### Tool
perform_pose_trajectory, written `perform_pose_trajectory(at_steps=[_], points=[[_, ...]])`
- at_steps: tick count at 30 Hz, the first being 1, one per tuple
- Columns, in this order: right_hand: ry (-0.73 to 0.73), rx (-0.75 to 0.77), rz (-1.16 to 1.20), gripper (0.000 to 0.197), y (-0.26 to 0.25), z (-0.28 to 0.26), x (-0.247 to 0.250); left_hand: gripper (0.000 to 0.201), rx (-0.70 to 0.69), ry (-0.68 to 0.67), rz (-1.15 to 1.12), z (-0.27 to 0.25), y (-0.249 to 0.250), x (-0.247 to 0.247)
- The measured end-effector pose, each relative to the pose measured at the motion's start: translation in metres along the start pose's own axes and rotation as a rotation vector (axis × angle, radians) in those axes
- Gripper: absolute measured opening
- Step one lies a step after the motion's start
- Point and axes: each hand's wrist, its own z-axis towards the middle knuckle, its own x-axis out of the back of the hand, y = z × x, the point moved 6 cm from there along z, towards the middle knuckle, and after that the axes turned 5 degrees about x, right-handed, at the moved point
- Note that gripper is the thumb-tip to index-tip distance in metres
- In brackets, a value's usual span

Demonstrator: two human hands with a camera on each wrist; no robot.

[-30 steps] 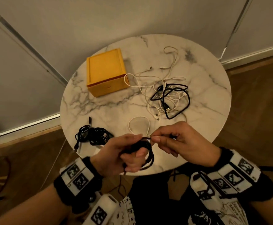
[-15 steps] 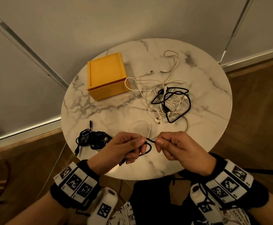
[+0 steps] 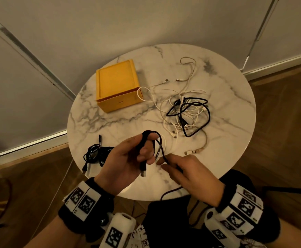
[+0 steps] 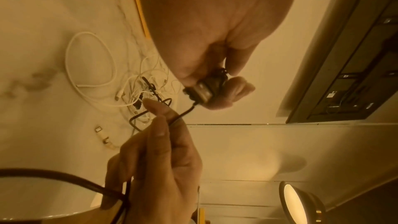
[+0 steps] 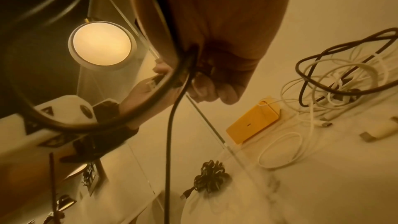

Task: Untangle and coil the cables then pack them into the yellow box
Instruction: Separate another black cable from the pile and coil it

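Note:
My left hand (image 3: 139, 154) holds a black cable (image 3: 159, 144) wound in loops round its fingers above the table's near edge; the USB plug (image 3: 142, 172) hangs below the palm. My right hand (image 3: 165, 164) pinches the same cable just right of the loops, and its free end trails off the table edge. In the left wrist view the coil (image 4: 206, 89) sits between my fingers and thumb. The yellow box (image 3: 117, 86) stands at the back left with its lid on. A tangle of white and black cables (image 3: 187, 113) lies right of it.
A bundled black cable (image 3: 96, 154) lies on the round marble table (image 3: 235, 108) at the near left. A white cable loop (image 3: 140, 93) touches the box's right corner. Loose white plugs (image 3: 190, 152) lie near my right hand. Walls stand close behind; wood floor surrounds the table.
My left hand has lifted and turned, with the cable now looped over its fingers. My right hand has slid down the cable toward the table's near edge.

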Motion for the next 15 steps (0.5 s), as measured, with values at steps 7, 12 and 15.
perform_pose_trajectory(at_steps=[7, 12, 15], points=[[-0.172, -0.035, -0.101, 0.025, -0.004, -0.002, -0.025, 0.03, -0.254, 0.055, 0.082, 0.009, -0.001, 0.001], [-0.161, -0.042, -0.094, 0.018, -0.012, 0.001, -0.027, 0.028, -0.392, 0.15, 0.341, 0.013, -0.001, -0.003], [-0.172, -0.055, -0.086, 0.02, -0.019, -0.001, -0.03, 0.025, -0.477, 0.234, 0.51, 0.013, 0.001, -0.004]])
